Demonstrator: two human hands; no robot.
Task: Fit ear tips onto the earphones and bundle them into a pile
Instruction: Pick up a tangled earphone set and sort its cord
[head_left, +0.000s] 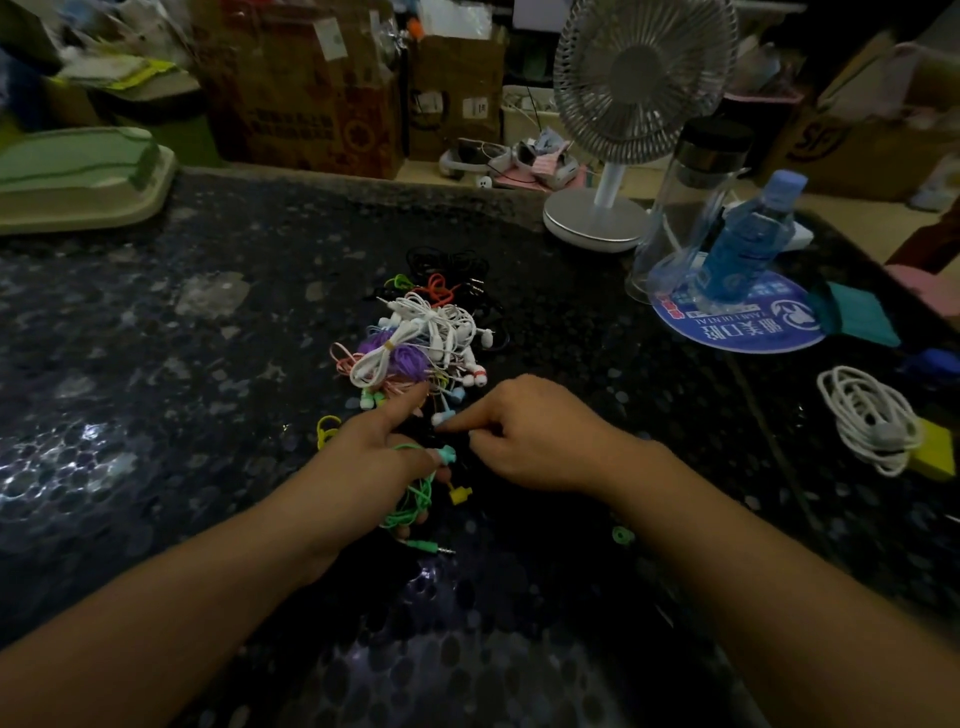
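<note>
My left hand gripped the green earphones, cord looped in my curled fingers, forefinger stretched toward the pile at frame centre. My right hand was curled, fingertips pinched near a white earbud; whether they held an ear tip, I couldn't tell. Risky: a soft, tiny tip could have slipped and vanished against the dark, speckled, glossy tabletop. The thin, rubbery cords lay tangled, ready to snag.
</note>
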